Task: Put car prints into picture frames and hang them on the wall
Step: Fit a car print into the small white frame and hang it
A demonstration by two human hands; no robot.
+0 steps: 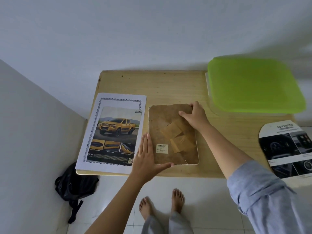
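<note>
On table (168,85): frame (185,164) face-down, my L hand (146,157) flat on corner, R hand (195,117) grips backing (162,119). Nxt: lift it, insert print (114,130).

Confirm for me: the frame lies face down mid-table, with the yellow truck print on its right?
No: the head view shows the yellow truck print lying left of the frame, not right. The frame does lie face down mid-table.
</note>
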